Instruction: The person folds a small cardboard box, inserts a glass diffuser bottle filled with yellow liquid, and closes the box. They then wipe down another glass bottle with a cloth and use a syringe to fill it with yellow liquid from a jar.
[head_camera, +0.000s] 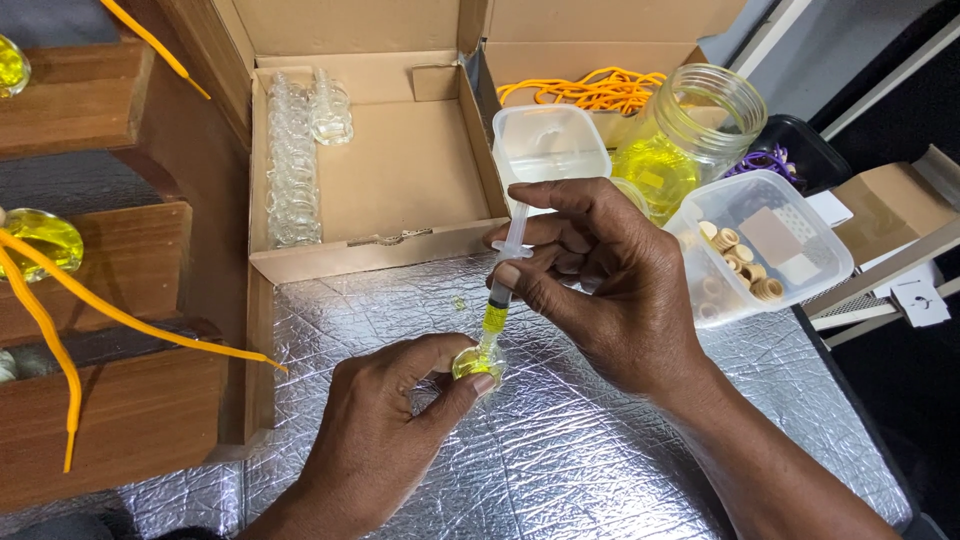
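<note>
My left hand (385, 425) pinches a small clear glass bottle (474, 361) holding yellow liquid, just above the silver quilted mat (560, 450). My right hand (590, 285) grips a plastic syringe (505, 270) upright, thumb on the plunger, its tip set into the bottle's mouth. Yellow liquid shows in the syringe's lower barrel.
An open cardboard box (400, 170) with a row of empty small glass bottles (292, 160) lies behind. A glass jar of yellow liquid (690, 135), a clear tub of small corks (760, 245), an empty clear tub (550, 145) and orange cords (590, 90) stand at right. Wooden shelves (110, 250) hold filled bottles at left.
</note>
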